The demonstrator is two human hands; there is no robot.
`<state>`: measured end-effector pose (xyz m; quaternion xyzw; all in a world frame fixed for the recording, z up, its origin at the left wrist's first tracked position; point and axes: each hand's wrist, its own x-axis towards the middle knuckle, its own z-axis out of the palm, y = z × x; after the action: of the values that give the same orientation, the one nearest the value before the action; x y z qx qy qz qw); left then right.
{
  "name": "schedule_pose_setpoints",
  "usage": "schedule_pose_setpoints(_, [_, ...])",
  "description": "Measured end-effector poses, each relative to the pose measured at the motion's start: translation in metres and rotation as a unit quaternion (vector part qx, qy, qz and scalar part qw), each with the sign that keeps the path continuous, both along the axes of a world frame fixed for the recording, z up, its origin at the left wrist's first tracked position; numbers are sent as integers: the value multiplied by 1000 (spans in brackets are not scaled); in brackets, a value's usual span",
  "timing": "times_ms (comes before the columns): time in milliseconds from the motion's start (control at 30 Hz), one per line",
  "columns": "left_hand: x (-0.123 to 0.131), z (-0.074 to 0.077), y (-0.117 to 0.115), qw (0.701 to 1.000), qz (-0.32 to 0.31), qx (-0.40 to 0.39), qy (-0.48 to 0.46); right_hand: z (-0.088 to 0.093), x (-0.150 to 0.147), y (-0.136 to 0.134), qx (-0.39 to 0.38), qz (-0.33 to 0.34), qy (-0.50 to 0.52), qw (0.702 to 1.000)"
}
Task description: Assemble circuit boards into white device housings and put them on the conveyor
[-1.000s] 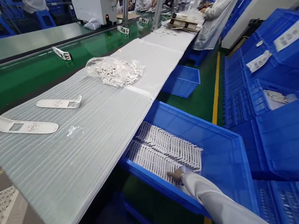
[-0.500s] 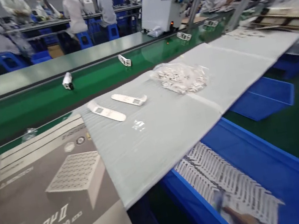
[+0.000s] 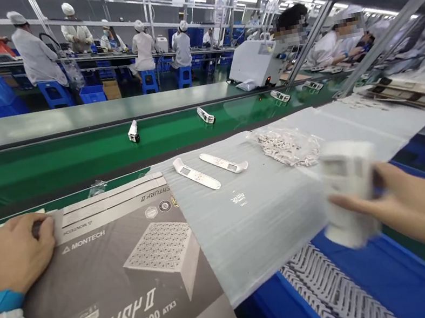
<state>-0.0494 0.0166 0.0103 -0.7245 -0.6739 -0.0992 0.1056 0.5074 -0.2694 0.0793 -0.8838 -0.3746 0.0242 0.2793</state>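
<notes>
My left hand (image 3: pixel 19 253) lies at the far edge of a grey Montech Century II power supply box (image 3: pixel 107 287), its fingers pressed on a flat white piece (image 3: pixel 57 227). My right hand (image 3: pixel 414 205) grips a blurred white plastic part (image 3: pixel 349 189) above the edge of a ribbed white foam sheet (image 3: pixel 255 217). Two long white plastic parts (image 3: pixel 196 174) lie on that sheet, beside a clear bag of small white pieces (image 3: pixel 287 148). Below my right hand, a blue plastic bin (image 3: pixel 296 308) holds rows of white parts (image 3: pixel 326 292).
Behind the sheet runs a green conveyor belt (image 3: pixel 72 156) carrying spaced white parts (image 3: pixel 205 115). A white machine (image 3: pixel 255 62) stands beyond it. Co-workers in white sit along the line at the right, and more people work at a farther line.
My right hand has risen from the blue bin with a white part in it. My left hand has come into view on the box, and the view has swung left and upward.
</notes>
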Motion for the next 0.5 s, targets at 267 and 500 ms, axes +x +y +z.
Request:
schedule_pose_setpoints(267, [-12, -9, 2, 991, -56, 38, -113, 39, -120, 240, -228, 215, -176, 933])
schedule_pose_setpoints(500, [-15, -19, 3, 975, -77, 61, -198, -3, -136, 253, -300, 277, -187, 893])
